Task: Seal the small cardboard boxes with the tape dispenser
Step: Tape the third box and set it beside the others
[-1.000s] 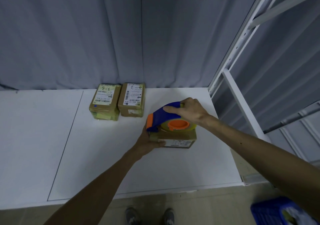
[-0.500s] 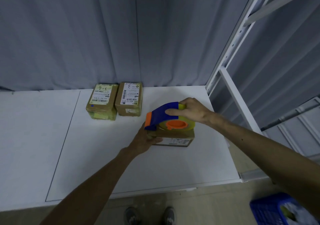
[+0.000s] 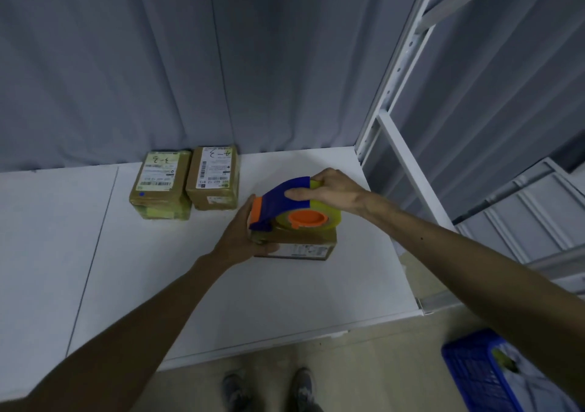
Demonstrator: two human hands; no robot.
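The tape dispenser (image 3: 286, 204) hides most of the top of the near box (image 3: 300, 248), the fingers of the left hand (image 3: 240, 237) seem to end behind it, and the picture's edge cuts the blue crate (image 3: 474, 373).

There were three cardboard boxes (image 3: 160, 186) (image 3: 212, 175) (image 3: 297, 248), two of them at eleven o'clock; one tape dispenser (image 3: 272, 205); one blue crate (image 3: 471, 370) at five o'clock.

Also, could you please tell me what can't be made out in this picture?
Head view:
Top of the near box: hidden by the tape dispenser, left hand and right hand.
Print on the back boxes: too small to read.
The blue crate: cut off by the bottom-right edge.
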